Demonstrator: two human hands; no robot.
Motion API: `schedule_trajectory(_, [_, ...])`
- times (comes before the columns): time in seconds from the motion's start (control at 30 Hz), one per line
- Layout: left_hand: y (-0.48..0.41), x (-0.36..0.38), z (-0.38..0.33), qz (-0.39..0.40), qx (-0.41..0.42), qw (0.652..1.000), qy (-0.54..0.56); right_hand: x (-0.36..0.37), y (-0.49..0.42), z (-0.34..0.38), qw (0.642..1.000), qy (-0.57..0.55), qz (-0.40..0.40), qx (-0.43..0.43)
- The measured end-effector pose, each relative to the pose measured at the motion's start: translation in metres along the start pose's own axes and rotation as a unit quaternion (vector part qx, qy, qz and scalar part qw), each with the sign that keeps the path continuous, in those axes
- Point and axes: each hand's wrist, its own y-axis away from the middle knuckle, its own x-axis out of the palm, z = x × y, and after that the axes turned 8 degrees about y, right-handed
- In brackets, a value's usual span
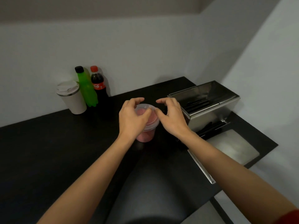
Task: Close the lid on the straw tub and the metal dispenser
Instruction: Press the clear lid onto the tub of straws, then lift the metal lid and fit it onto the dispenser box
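Note:
A clear plastic cup (145, 136) of pink drink stands mid-counter under a clear lid (153, 117). My left hand (132, 120) curls over the lid's left side and grips the cup's top. My right hand (171, 118) hovers at the right with fingers spread, its thumb touching the lid's rim. To the right, the metal dispenser (210, 113) stands with its top open and black straws (196, 104) showing inside. More straws lie in its lower tray (210, 129). A metal panel (201, 167) juts out from it toward me. A white translucent tub (233, 147) lies beside it.
At the back left of the black counter (48, 151) stand a white travel mug (72, 98), a green bottle (86, 88) and a cola bottle (97, 83), all against the wall. The counter ends at the right just past the white tub.

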Motion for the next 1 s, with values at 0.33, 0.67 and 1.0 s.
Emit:
schedule_trajectory(0.33, [0.042, 0.046, -0.038, 0.054, 0.040, 0.997, 0.038, -0.075, 0.032, -0.028, 0.997, 0.038, -0.071, 0.000])
schedule_trajectory(0.67, [0.114, 0.108, -0.080, 0.031, 0.014, 0.999, 0.009, -0.151, 0.086, -0.111, 0.995, 0.056, -0.056, 0.060])
schedule_trajectory(1.0, [0.168, 0.166, -0.066, 0.065, -0.086, 0.993, -0.043, -0.186, 0.119, -0.190, 0.985, 0.098, 0.054, 0.129])
